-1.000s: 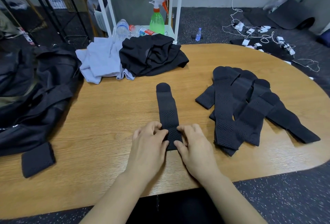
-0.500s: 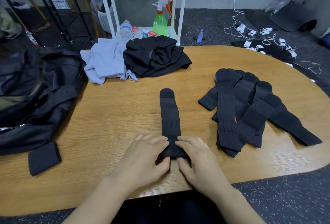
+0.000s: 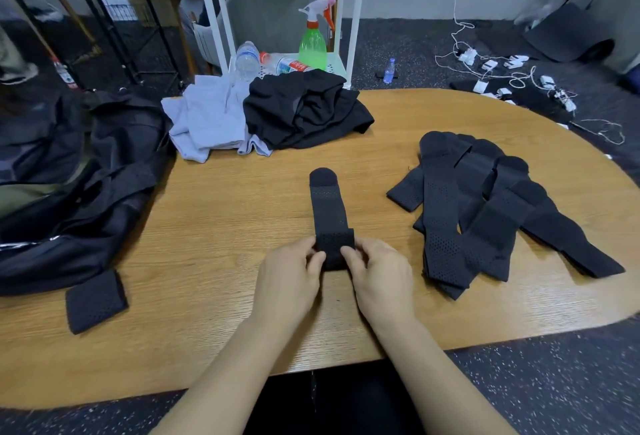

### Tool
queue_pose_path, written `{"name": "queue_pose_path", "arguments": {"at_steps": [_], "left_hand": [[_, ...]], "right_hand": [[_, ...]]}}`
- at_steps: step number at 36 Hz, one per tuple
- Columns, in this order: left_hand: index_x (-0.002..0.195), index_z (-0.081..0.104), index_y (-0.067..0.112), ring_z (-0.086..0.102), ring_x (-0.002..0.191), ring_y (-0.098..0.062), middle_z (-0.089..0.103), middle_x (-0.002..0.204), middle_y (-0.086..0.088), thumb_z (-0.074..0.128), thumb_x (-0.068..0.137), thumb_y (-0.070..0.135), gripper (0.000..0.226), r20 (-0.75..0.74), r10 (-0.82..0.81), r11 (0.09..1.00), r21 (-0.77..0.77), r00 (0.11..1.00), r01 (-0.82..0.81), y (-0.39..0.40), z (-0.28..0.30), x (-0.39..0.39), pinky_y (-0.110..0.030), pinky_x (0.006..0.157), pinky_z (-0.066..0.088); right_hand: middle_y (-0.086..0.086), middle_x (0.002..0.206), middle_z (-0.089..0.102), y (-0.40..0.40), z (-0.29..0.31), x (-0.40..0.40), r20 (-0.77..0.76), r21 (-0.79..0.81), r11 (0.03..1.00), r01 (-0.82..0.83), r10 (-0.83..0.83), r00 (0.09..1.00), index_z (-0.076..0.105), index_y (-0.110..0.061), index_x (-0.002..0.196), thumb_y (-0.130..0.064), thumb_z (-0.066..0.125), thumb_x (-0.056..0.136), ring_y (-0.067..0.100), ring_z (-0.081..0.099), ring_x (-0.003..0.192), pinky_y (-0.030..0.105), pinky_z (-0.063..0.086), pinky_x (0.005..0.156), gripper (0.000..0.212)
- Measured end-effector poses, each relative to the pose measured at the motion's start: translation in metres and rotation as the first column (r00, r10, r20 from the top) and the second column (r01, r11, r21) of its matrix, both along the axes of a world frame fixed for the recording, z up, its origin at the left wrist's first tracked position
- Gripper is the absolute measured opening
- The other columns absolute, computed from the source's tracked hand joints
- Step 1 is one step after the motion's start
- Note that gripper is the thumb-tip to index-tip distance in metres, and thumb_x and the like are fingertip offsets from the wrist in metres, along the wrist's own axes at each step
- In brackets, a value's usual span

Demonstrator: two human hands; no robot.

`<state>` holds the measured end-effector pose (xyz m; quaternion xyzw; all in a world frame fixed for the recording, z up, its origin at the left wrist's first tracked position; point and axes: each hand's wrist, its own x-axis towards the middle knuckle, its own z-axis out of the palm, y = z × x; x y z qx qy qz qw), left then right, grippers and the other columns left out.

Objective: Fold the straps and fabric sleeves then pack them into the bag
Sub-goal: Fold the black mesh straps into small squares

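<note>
A black perforated strap [image 3: 327,206] lies lengthwise in the middle of the wooden table [image 3: 214,226]. Its near end is rolled over into a short fold. My left hand [image 3: 289,278] and my right hand [image 3: 379,277] pinch that fold from either side. Several more black straps [image 3: 485,219] lie in a loose pile to the right. One folded strap [image 3: 95,301] rests at the left front, next to the open black bag [image 3: 69,192] on the table's left end.
Crumpled black fabric [image 3: 304,112] and pale grey fabric [image 3: 207,119] lie at the table's far edge. Behind them stands a white rack [image 3: 353,36] with a green spray bottle [image 3: 312,43] and water bottles. Cables and chargers [image 3: 502,74] lie on the floor at right.
Both hands have lifted the strap's near end and rolled it over away from me, so the strap lies shorter. The view shifted slightly closer.
</note>
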<state>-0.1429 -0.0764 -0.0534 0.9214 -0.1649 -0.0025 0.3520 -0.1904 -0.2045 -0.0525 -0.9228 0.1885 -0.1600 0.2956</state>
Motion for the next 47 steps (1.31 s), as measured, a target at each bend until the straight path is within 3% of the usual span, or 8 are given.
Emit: {"name": "queue_pose_path", "arguments": {"at_steps": [6,12,21,27,31,37,43,47], "left_hand": [[0.098,0.07,0.014,0.066,0.08,-0.022,0.072,0.084,-0.001,0.059,0.094,0.028,0.018,-0.055,0.023,0.998,0.068,0.998,-0.02,-0.007,-0.003,0.014,-0.04,0.072,0.053],[0.11,0.069,0.012,0.064,0.093,-0.026,0.07,0.097,-0.005,0.058,0.096,0.03,0.026,-0.059,0.067,0.979,0.194,0.996,-0.055,-0.015,0.003,0.02,-0.037,0.081,0.052],[0.105,0.072,0.013,0.059,0.099,-0.025,0.063,0.106,-0.002,0.075,0.077,0.002,0.031,0.269,-0.108,0.975,0.217,0.957,0.049,-0.011,-0.011,0.011,-0.039,0.081,0.045],[0.119,0.067,0.011,0.05,0.116,-0.019,0.063,0.122,-0.001,0.054,0.086,0.023,0.037,0.223,-0.232,0.955,0.237,0.947,0.179,0.0,-0.014,0.006,-0.035,0.091,0.039],[0.132,0.06,0.013,0.044,0.127,-0.018,0.054,0.135,0.003,0.048,0.079,0.036,0.059,0.097,-0.312,0.924,0.264,0.945,0.278,0.012,-0.006,0.005,-0.026,0.105,0.022],[0.109,0.073,0.013,0.062,0.106,-0.017,0.07,0.112,0.002,0.044,0.073,0.033,0.05,0.143,-0.335,0.931,0.201,0.931,0.304,0.028,-0.006,-0.009,-0.027,0.094,0.048],[0.112,0.073,0.016,0.066,0.105,-0.016,0.072,0.113,0.003,0.05,0.084,0.034,0.041,0.088,-0.18,0.983,0.044,0.98,0.176,0.026,-0.007,-0.016,-0.025,0.096,0.045],[0.113,0.072,0.017,0.066,0.09,-0.018,0.073,0.1,0.003,0.063,0.093,0.022,0.022,0.071,-0.046,0.998,-0.043,0.996,0.049,0.019,-0.006,-0.015,-0.029,0.079,0.05]], "right_hand": [[0.002,0.106,0.064,0.001,0.002,0.009,-0.166,-0.105,0.994,0.032,-0.049,0.985,0.064,-0.016,0.104,-0.043,0.044,0.1,0.024,0.057,0.096,0.031,0.031,0.065,0.034],[-0.001,0.12,0.061,0.0,0.003,0.015,-0.214,-0.149,0.988,0.03,-0.062,0.975,0.055,-0.021,0.128,-0.045,0.041,0.101,0.023,0.059,0.105,0.03,0.031,0.068,0.038],[0.003,0.086,0.052,0.0,-0.014,0.016,0.059,-0.324,0.945,-0.048,0.071,0.996,0.064,-0.015,0.09,-0.018,0.076,0.08,0.021,0.056,0.071,0.024,0.031,0.044,0.016],[0.004,0.103,0.063,-0.011,-0.019,0.018,0.087,-0.36,0.915,-0.179,0.224,0.971,0.07,-0.01,0.091,-0.011,0.066,0.087,0.025,0.057,0.085,0.036,0.05,0.063,0.006],[0.002,0.112,0.067,-0.013,-0.016,0.002,0.05,-0.27,0.919,-0.289,0.313,0.948,0.071,-0.009,0.103,-0.016,0.054,0.087,0.023,0.06,0.097,0.036,0.053,0.075,0.024],[-0.004,0.131,0.057,-0.014,-0.01,-0.029,-0.05,-0.095,0.901,-0.423,0.42,0.906,0.064,-0.012,0.124,-0.028,0.042,0.075,0.012,0.047,0.121,0.027,0.037,0.097,0.056],[-0.011,0.109,0.064,-0.008,-0.015,-0.028,0.084,0.058,0.966,-0.252,0.247,0.965,0.065,-0.019,0.121,-0.013,0.054,0.087,0.006,0.051,0.107,0.025,0.045,0.088,0.036],[-0.019,0.086,0.058,-0.001,-0.008,-0.017,0.125,0.123,0.983,-0.138,0.122,0.985,0.069,-0.021,0.114,-0.018,0.066,0.091,0.012,0.056,0.092,0.028,0.047,0.075,0.023]]}}
